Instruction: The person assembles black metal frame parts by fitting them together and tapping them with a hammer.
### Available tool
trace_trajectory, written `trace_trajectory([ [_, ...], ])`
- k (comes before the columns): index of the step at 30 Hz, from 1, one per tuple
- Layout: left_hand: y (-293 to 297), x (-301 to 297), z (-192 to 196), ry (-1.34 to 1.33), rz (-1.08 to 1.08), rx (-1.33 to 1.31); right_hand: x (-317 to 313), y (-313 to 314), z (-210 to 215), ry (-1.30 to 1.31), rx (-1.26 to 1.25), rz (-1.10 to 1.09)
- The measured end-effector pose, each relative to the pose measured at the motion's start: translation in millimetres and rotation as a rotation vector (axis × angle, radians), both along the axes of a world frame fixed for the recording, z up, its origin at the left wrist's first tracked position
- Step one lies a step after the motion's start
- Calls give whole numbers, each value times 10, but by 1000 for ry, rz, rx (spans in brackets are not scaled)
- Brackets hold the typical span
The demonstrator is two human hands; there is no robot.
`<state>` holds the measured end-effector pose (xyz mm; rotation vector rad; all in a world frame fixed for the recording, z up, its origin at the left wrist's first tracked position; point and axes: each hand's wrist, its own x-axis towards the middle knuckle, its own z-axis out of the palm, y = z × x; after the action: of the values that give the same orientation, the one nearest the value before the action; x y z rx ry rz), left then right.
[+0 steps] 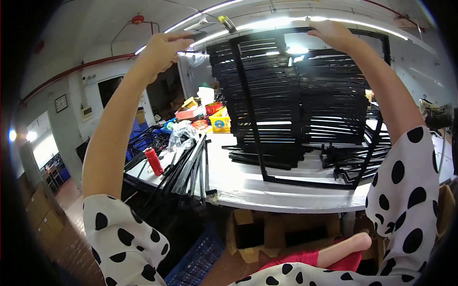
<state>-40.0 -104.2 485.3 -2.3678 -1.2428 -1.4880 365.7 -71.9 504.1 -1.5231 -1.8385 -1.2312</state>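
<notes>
Head view: left hand (162, 47) and right hand (334, 33) each grip the top edge of a black frame (248, 105), held upright above the table (286, 195).

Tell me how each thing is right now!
black frame: upright, held up by its top bar
left hand: gripping the frame's top left
right hand: gripping the top right
stack of black frames: piled high on the table
red bottle: standing, tilted
white table: cluttered
</notes>
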Motion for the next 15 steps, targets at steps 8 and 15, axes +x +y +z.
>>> trace_trajectory([
  [8,10,-197,-166,-354,83,110,725,-207,-1156,304,1135,18],
  [15,-328,1144,-96,-188,-285,237,1692,110,-2276,1057,422,263],
])
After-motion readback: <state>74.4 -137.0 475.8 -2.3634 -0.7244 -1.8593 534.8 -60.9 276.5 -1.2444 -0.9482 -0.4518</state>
